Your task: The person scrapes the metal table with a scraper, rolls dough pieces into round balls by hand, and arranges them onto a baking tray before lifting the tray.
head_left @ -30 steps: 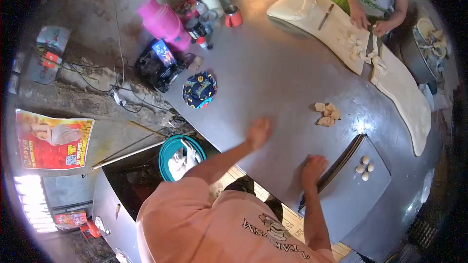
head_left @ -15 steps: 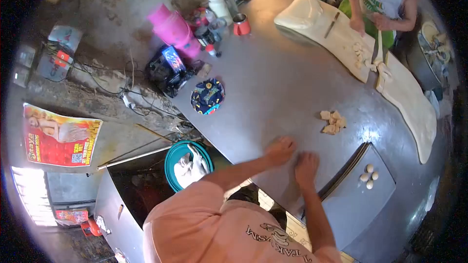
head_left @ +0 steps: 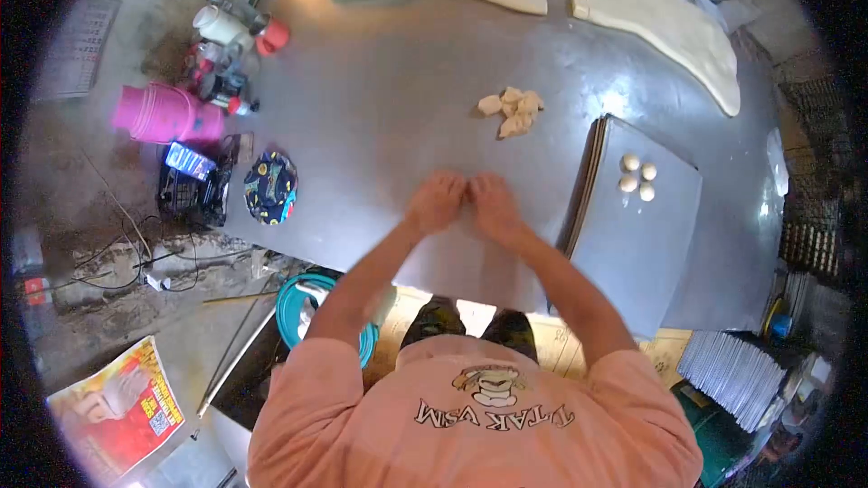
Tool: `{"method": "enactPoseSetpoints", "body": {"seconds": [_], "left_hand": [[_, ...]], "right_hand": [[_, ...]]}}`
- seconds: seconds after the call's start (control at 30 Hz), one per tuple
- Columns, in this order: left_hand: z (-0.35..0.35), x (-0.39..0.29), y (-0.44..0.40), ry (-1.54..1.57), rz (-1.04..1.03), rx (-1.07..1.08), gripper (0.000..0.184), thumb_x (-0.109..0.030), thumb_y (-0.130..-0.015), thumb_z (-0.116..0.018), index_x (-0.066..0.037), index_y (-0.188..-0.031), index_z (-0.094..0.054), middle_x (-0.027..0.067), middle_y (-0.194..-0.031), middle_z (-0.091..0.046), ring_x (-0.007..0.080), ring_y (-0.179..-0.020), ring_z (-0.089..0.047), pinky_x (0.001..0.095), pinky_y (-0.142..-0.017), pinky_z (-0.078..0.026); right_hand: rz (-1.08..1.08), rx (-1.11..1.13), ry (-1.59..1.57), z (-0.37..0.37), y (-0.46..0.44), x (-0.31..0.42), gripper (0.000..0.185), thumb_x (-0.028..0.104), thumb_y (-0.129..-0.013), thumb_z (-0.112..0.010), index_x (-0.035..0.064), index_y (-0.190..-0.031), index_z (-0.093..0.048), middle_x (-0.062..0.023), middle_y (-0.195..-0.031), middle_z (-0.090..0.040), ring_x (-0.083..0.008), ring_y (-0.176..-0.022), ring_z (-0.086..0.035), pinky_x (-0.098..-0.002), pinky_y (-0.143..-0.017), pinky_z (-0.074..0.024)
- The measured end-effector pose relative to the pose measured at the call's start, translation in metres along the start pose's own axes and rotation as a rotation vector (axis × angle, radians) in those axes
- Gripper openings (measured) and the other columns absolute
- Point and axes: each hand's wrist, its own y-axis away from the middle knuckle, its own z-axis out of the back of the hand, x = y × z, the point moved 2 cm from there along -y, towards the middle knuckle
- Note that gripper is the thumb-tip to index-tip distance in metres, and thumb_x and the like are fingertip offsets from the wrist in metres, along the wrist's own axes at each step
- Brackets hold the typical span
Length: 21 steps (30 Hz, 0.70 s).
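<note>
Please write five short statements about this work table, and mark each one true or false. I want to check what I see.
1. The left hand and right hand are close together over the table. True.
2. The four small round pieces lie on the flat stack. True.
3. The patterned cloth item is to the right of both hands. False: the patterned cloth item is to their left.
4. The irregular pale chunks are on the flat stack. False: the irregular pale chunks lie on the table.
5. A lit screen shows at the left. True.
</note>
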Motion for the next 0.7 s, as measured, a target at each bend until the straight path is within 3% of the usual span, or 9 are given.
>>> {"method": "enactPoseSetpoints", "body": {"seconds": [0.13,0.2,0.23,0.27,0.3,0.37,0.47,0.57,0.7], "left_hand": [[-0.002,0.023,0.045,-0.136,0.081,-0.117,0.013,-0.014,-0.076,-0.058,-0.007,-0.088,-0.057,0.0118,-0.087,-0.059,0.0282,-0.083,-0.058,0.0398,-0.073,-0.048],[0.006,0.000,0.090,-0.094,0.564,0.307,0.012,-0.014,-0.076,-0.057,-0.007,-0.085,-0.058,0.0121,-0.083,-0.059,0.0269,-0.080,-0.059,0.0408,-0.071,-0.048],[-0.055,-0.004,0.136,-0.514,0.376,0.086,0.011,-0.013,-0.077,-0.055,-0.009,-0.086,-0.061,0.0124,-0.081,-0.060,0.0276,-0.081,-0.059,0.0416,-0.069,-0.049],[-0.031,-0.023,0.110,-0.045,0.604,0.143,0.016,-0.012,-0.078,-0.055,-0.010,-0.090,-0.064,0.0126,-0.080,-0.061,0.0297,-0.082,-0.059,0.0417,-0.070,-0.049],[-0.048,-0.036,0.083,-0.281,0.632,0.387,0.023,-0.014,-0.076,-0.057,-0.010,-0.097,-0.063,0.0137,-0.084,-0.063,0.0314,-0.086,-0.060,0.0409,-0.076,-0.049],[-0.010,-0.043,0.034,-0.060,0.192,-0.056,0.028,-0.014,-0.074,-0.058,-0.007,-0.101,-0.061,0.0133,-0.091,-0.062,0.0311,-0.094,-0.059,0.0406,-0.080,-0.048],[0.015,-0.017,0.015,0.126,0.248,0.291,0.029,-0.014,-0.074,-0.057,-0.007,-0.102,-0.060,0.0120,-0.098,-0.060,0.0297,-0.101,-0.056,0.0410,-0.085,-0.046],[-0.014,-0.007,0.084,-0.112,0.198,-0.109,0.028,-0.014,-0.074,-0.056,-0.006,-0.101,-0.058,0.0112,-0.101,-0.057,0.0285,-0.102,-0.054,0.0415,-0.087,-0.044],[-0.004,-0.053,0.107,-0.028,0.526,0.045,0.027,-0.014,-0.074,-0.056,-0.005,-0.099,-0.058,0.0125,-0.099,-0.057,0.0286,-0.098,-0.054,0.0415,-0.088,-0.043]], "right_hand": [[-0.092,-0.062,0.125,0.018,0.035,-0.039,0.018,0.002,-0.078,-0.049,0.0028,-0.094,-0.058,-0.0137,-0.092,-0.056,-0.0333,-0.096,-0.050,-0.0452,-0.087,-0.0389],[-0.051,0.068,0.326,0.022,0.076,-0.020,0.018,0.002,-0.079,-0.049,0.0020,-0.095,-0.057,-0.0154,-0.094,-0.055,-0.0342,-0.099,-0.049,-0.0469,-0.089,-0.0379],[-0.141,-0.046,0.273,0.013,0.089,-0.004,0.019,0.002,-0.079,-0.049,0.0020,-0.096,-0.057,-0.0168,-0.095,-0.055,-0.0347,-0.100,-0.049,-0.0472,-0.090,-0.0374],[-0.157,-0.106,0.224,0.003,0.077,0.001,0.019,0.003,-0.079,-0.049,0.0019,-0.096,-0.057,-0.0175,-0.096,-0.055,-0.0350,-0.101,-0.049,-0.0474,-0.091,-0.0371],[-0.170,-0.167,0.175,-0.007,0.064,0.006,0.019,0.003,-0.079,-0.049,0.0019,-0.096,-0.057,-0.0181,-0.097,-0.055,-0.0353,-0.102,-0.049,-0.0476,-0.092,-0.0369],[-0.045,0.092,0.125,-0.020,0.044,0.002,0.017,0.005,-0.080,-0.049,0.0024,-0.095,-0.056,-0.0193,-0.097,-0.054,-0.0359,-0.099,-0.049,-0.0472,-0.090,-0.0372],[0.089,0.027,0.096,0.010,0.023,-0.003,0.015,0.007,-0.079,-0.049,0.0029,-0.093,-0.055,-0.0195,-0.093,-0.053,-0.0358,-0.090,-0.049,-0.0476,-0.085,-0.0379],[-0.132,0.059,0.147,0.023,0.057,-0.022,0.015,0.008,-0.080,-0.049,0.0029,-0.092,-0.056,-0.0217,-0.094,-0.052,-0.0369,-0.090,-0.049,-0.0478,-0.084,-0.0381],[-0.120,0.030,0.340,0.003,0.092,0.009,0.015,0.010,-0.080,-0.050,0.0033,-0.092,-0.057,-0.0208,-0.095,-0.053,-0.0373,-0.093,-0.049,-0.0475,-0.083,-0.0388]]}}
